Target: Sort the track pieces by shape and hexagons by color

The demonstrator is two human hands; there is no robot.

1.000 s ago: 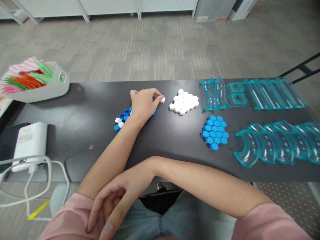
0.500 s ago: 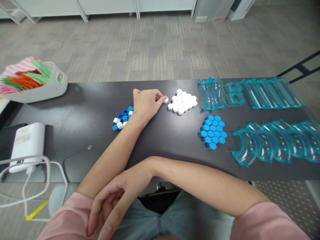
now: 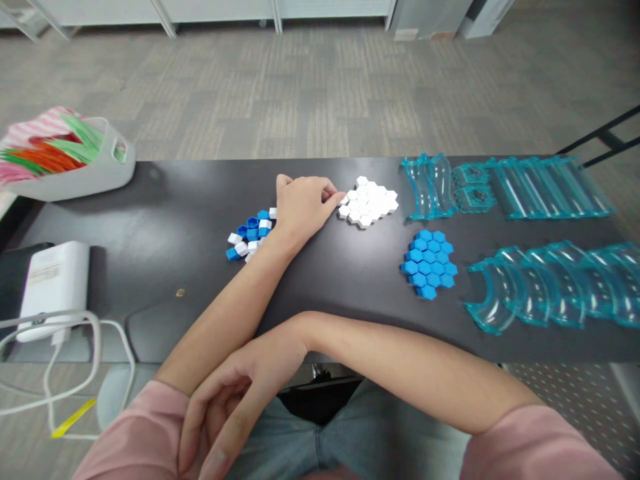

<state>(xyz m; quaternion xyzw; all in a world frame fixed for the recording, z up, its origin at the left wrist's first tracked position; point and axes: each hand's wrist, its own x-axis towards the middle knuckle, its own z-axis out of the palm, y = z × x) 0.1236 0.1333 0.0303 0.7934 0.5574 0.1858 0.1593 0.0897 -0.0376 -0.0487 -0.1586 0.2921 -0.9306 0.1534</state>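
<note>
My left hand reaches over the dark table, thumb and forefinger pinched on a small white hexagonal tile. That tile is at the left edge of a flat cluster of white hexagonal tiles; whether it touches them I cannot tell. Left of this hand lies a loose heap of blue and white tiles, partly hidden by my wrist. My right hand hangs across my left forearm near the sleeve, fingers loosely bent and apart, holding nothing. A cluster of blue hexagonal tiles lies right of centre.
Clear teal curved plastic pieces and straight ones lie in rows at the right. A white basket of colourful strips stands at the far left. Nearer are a white power adapter and looped cables.
My left hand has moved slightly right, carrying the white tile from just beside the white cluster to its left edge. My right hand stays draped over the left forearm.
</note>
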